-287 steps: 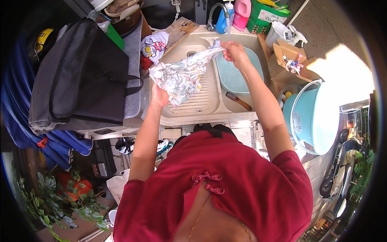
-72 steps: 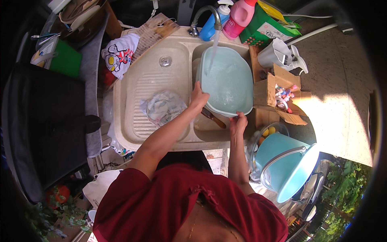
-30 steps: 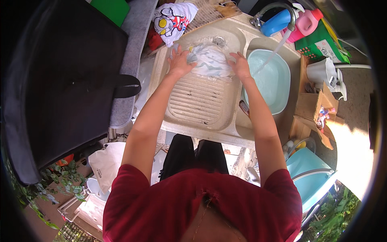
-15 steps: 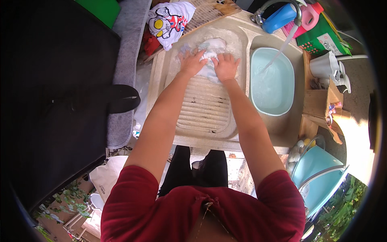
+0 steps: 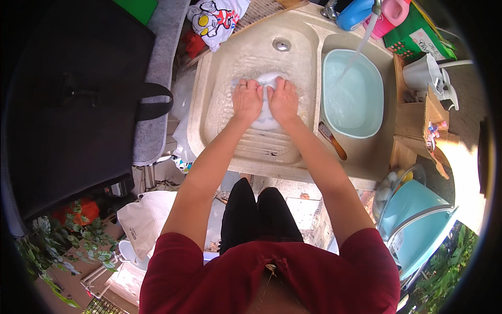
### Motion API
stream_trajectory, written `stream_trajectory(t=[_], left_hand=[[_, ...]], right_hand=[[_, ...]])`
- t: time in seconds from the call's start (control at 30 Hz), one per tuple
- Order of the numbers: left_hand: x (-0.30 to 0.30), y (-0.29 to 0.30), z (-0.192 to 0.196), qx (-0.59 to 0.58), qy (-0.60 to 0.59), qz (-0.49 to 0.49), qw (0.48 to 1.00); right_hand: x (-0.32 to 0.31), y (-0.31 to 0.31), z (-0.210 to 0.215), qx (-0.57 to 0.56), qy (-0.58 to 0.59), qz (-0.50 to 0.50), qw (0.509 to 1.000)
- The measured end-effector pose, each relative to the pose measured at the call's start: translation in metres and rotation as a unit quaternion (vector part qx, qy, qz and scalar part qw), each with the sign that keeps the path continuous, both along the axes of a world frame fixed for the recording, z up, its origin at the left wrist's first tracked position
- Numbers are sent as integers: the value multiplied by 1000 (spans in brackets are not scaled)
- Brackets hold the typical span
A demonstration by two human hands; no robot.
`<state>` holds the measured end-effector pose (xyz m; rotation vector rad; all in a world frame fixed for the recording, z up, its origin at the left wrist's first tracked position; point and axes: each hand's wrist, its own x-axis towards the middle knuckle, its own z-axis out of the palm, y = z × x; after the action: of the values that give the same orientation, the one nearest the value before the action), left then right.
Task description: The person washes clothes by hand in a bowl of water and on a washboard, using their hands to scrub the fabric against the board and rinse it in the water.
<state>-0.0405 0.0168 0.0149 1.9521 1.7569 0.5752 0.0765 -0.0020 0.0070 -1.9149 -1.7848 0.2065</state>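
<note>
A wet, soapy white cloth [image 5: 266, 119] lies bunched on the ribbed washboard slope of a beige stone sink [image 5: 209, 99]. My left hand [image 5: 247, 101] grips the cloth's left side, its fingers curled into the fabric. On the other side my right hand [image 5: 283, 101] holds it in the same way, thumbs close together and both hands pressed down. Part of the cloth is hidden under my fingers. Beyond it a round metal drain [image 5: 282, 44] shows at the sink's far end.
Water runs from a tap [image 5: 376, 8] into a pale blue basin [image 5: 353, 118] in the right-hand bowl. A wooden-handled brush [image 5: 333, 140] lies beside it. A printed white garment [image 5: 215, 21] rests at the far left, and detergent bottles [image 5: 393, 15] stand at the far right.
Both hands have drawn back toward me with the cloth, from the sink's far end onto the ribs. The drain and the brush have come into sight.
</note>
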Motion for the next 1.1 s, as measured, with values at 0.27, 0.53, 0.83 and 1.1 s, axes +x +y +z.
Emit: stream_trajectory(t=[0.27, 0.53, 0.83, 1.1], left_hand=[[-1, -4, -24, -14, -10, -21, 1000], [1, -10, -7, 84, 54, -88, 991], [-10, -2, -16, -9, -221, -71, 973], [6, 40, -24, 100, 86, -60, 989]], right_hand=[[19, -6, -18, -72, 67, 22, 995], [2, -24, 11, -13, -95, 89, 991], [24, -29, 23, -103, 146, 46, 983], [-2, 26, -1, 1, -38, 13, 999]])
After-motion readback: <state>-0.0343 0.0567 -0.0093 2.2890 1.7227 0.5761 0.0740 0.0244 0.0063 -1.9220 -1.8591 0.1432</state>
